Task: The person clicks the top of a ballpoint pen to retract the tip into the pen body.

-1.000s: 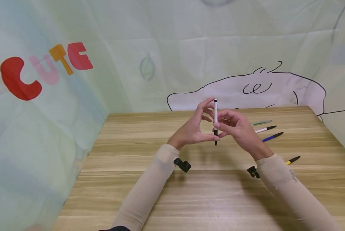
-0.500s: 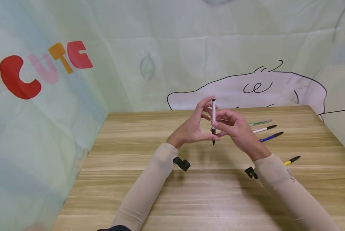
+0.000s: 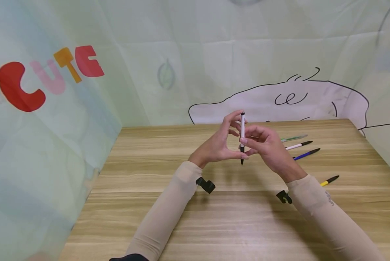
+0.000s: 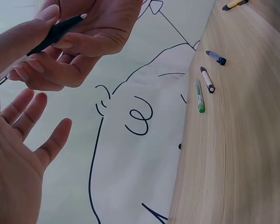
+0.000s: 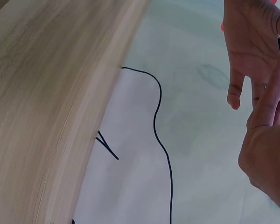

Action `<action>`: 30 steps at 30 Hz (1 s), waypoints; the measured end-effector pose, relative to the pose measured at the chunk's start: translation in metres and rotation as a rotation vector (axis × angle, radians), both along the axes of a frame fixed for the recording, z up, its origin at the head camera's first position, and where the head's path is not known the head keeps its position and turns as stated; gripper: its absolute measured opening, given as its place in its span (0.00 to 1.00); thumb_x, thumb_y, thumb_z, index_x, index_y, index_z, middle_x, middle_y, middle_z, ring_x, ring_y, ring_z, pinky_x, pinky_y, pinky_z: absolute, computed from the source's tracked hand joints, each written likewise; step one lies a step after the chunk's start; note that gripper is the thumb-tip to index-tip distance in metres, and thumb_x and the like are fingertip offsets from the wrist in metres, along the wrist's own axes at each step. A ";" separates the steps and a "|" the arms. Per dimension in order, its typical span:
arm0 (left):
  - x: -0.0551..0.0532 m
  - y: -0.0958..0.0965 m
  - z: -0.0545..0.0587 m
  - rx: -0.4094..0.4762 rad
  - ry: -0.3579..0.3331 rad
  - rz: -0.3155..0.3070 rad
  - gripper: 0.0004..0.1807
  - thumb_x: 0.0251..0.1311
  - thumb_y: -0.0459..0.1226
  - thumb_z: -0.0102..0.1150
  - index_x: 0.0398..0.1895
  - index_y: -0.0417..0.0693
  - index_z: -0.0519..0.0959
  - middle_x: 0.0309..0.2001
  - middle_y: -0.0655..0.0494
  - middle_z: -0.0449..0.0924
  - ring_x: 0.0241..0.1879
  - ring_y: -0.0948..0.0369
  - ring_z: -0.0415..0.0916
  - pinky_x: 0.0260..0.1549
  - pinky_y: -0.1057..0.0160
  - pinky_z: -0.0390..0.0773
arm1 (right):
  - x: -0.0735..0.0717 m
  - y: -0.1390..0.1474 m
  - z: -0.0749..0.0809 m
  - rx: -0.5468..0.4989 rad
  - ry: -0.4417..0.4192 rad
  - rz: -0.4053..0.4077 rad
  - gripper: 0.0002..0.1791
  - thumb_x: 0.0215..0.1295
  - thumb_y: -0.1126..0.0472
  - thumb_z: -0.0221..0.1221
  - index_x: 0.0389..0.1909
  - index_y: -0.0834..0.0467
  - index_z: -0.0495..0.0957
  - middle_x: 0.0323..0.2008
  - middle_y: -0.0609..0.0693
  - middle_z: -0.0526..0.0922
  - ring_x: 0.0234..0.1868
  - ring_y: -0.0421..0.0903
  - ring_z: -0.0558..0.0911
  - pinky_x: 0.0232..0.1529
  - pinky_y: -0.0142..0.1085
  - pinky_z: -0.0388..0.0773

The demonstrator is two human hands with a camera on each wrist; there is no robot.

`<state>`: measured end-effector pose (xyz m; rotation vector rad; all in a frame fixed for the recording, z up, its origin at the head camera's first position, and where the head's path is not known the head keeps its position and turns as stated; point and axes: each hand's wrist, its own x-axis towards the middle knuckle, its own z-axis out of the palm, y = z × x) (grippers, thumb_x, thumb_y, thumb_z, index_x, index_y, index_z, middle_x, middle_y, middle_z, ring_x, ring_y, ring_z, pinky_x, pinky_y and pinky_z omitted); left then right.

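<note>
A white pen (image 3: 242, 125) with black ends stands almost upright above the table in the head view, tip down, between both hands. My left hand (image 3: 216, 145) holds it from the left, index fingertip at the top end and thumb against the lower black part. From the other side my right hand (image 3: 269, 146) pinches the barrel low down between thumb and fingers. The pen's dark tip section shows near the left thumb (image 4: 30, 32) in the left wrist view. At the right edge of the right wrist view only the pen's tip end appears; fingers hide the rest.
On the wooden table (image 3: 142, 210), to the right, lie a green pen (image 3: 295, 138), a white pen (image 3: 300, 145), a blue pen (image 3: 307, 154) and, nearer, a yellow pen (image 3: 330, 181). A printed cloth (image 3: 181, 65) hangs behind and at left.
Both hands keep the same hold on the pen. The right hand and the pen sit very slightly farther left than a second ago.
</note>
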<state>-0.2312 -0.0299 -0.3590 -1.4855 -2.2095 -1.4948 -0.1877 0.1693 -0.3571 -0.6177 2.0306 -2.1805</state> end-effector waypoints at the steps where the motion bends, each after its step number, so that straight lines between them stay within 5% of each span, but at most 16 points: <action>1: 0.000 0.000 0.000 -0.002 -0.001 0.000 0.68 0.43 0.36 0.84 0.79 0.54 0.41 0.66 0.42 0.62 0.55 0.59 0.69 0.59 0.58 0.74 | 0.000 0.000 0.000 -0.006 -0.002 0.002 0.07 0.69 0.68 0.63 0.45 0.61 0.81 0.39 0.50 0.83 0.36 0.43 0.82 0.33 0.41 0.88; 7: 0.000 0.000 0.001 -0.012 0.010 0.001 0.67 0.43 0.37 0.84 0.78 0.52 0.41 0.66 0.45 0.61 0.55 0.59 0.70 0.59 0.59 0.74 | 0.000 0.001 0.000 -0.011 -0.011 0.001 0.07 0.68 0.67 0.64 0.45 0.59 0.81 0.39 0.52 0.83 0.36 0.43 0.82 0.34 0.41 0.88; 16: 0.004 -0.004 -0.002 -0.044 0.026 0.031 0.68 0.46 0.36 0.82 0.80 0.51 0.40 0.65 0.47 0.62 0.56 0.58 0.70 0.59 0.58 0.76 | 0.004 0.004 0.001 0.137 0.002 -0.010 0.09 0.70 0.62 0.63 0.48 0.58 0.79 0.40 0.52 0.81 0.39 0.47 0.82 0.38 0.45 0.88; 25: 0.009 -0.027 -0.003 -0.086 0.001 0.064 0.56 0.54 0.40 0.77 0.80 0.55 0.50 0.65 0.49 0.67 0.59 0.59 0.70 0.59 0.56 0.77 | 0.006 0.013 -0.004 0.212 0.004 -0.016 0.16 0.70 0.59 0.64 0.51 0.65 0.76 0.43 0.56 0.82 0.42 0.46 0.84 0.41 0.46 0.88; 30: 0.014 -0.041 -0.004 -0.105 0.007 0.077 0.48 0.58 0.43 0.74 0.78 0.56 0.57 0.63 0.50 0.71 0.58 0.60 0.71 0.57 0.55 0.78 | 0.007 0.019 -0.006 0.248 0.002 -0.017 0.12 0.70 0.57 0.64 0.49 0.59 0.78 0.45 0.57 0.82 0.44 0.47 0.85 0.43 0.45 0.87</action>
